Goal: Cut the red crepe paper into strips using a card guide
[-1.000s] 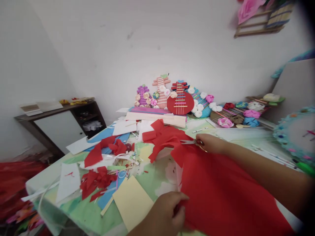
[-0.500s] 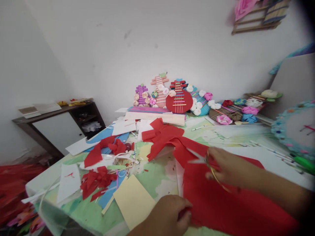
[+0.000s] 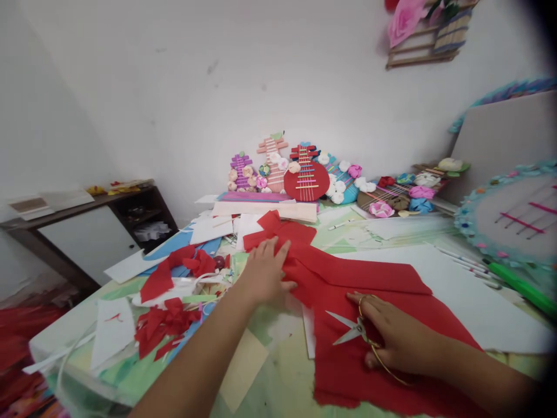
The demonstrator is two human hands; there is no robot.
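Along the left edge of the table (image 3: 126,380): one white card (image 3: 114,328), bearing a small red mark; just right of it, red scraps (image 3: 163,325), crumpled. Toward the near edge, left of middle: one yellow card (image 3: 247,366), partly behind the forearm. Mid-table: left hand (image 3: 267,270), open, palm down, fingers spread over the far left part of the red sheet (image 3: 339,366) (cloth or crepe paper, cannot tell which). Whether it presses or pinches cannot be told. Change noted: a second ago this hand was at the sheet's near left border; it has now crossed to the far part. At the back edge, centre: one red lute-shaped craft (image 3: 307,181), upright, among others. Centre to right: the red sheet itself, spread over a white board (image 3: 491,313), with a long strip (image 3: 369,273) lapping across its far side. Over its middle: scissors (image 3: 359,330), blades apart, pointing left, the right hand (image 3: 394,334) closed round their loops. Change noted: the blades, earlier biting into the red, are drawn back from the cut. Reading: cutting appears paused, freeing the left hand to manage the cut portion; whether the strip is fully severed cannot be seen. Toward the right edge: thin pens (image 3: 472,268), one green marker (image 3: 522,288), one round craft (image 3: 509,223) with blue edging.
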